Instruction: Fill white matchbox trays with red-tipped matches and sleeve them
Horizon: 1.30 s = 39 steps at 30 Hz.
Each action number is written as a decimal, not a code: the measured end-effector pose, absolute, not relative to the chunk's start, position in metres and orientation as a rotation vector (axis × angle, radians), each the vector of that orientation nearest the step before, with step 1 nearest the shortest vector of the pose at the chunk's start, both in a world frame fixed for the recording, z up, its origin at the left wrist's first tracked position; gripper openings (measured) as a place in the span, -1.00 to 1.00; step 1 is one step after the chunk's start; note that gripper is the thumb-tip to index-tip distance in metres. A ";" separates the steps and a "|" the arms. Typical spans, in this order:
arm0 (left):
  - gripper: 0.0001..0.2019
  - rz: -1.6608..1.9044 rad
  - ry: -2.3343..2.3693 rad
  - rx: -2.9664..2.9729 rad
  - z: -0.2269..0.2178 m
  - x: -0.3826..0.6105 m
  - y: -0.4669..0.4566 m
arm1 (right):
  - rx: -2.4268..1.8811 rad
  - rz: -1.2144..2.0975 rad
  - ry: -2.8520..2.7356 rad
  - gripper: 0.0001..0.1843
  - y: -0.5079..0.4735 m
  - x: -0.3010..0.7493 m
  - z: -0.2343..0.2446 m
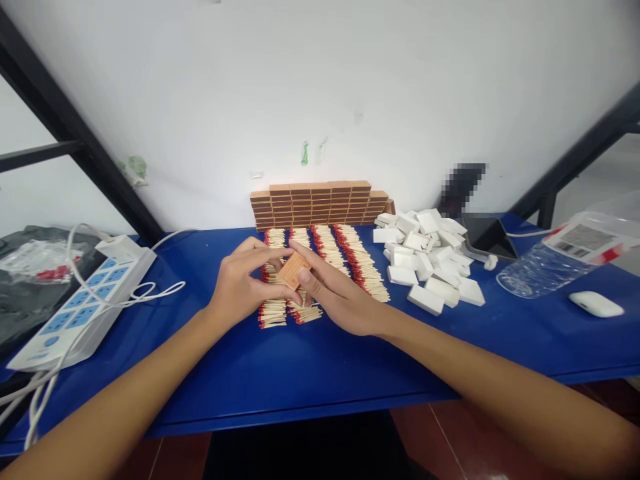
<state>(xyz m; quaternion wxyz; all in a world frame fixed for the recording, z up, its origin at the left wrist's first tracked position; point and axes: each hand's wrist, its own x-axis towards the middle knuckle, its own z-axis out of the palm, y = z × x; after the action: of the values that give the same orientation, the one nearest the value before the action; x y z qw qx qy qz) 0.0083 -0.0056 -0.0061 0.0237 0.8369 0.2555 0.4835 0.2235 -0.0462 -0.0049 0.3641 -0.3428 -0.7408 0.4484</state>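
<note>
Both hands (pixel 295 287) pinch matchbox (pixel 294 270) above matchstick rows (pixel 327 257).

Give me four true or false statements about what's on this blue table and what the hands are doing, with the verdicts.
1. The left hand and the right hand hold a small brown matchbox above the rows of matches. True.
2. The white trays sit in a neat stack left of the matches. False: they lie in a loose pile to the right.
3. The stacked matchboxes stand against the wall. True.
4. The power strip lies at the table's right end. False: it lies at the left end.
</note>
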 end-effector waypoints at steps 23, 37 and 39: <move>-0.48 0.355 1.611 2.645 0.030 -0.092 0.050 | -1.414 -0.141 -1.923 -0.70 0.030 0.316 0.020; -0.73 0.894 1.255 2.948 0.011 -0.036 0.029 | -1.927 0.721 -2.447 -0.53 0.012 0.388 0.057; -0.74 0.899 1.229 2.965 0.011 -0.033 0.026 | -1.913 0.671 -2.456 -0.47 0.011 0.387 0.054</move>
<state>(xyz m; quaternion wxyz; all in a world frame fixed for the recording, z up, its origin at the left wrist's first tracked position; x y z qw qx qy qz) -0.0330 0.0264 0.0107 -0.0957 0.8855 0.3669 0.2684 0.3871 0.0108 0.0538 -0.0214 -0.6006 -0.7710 0.2108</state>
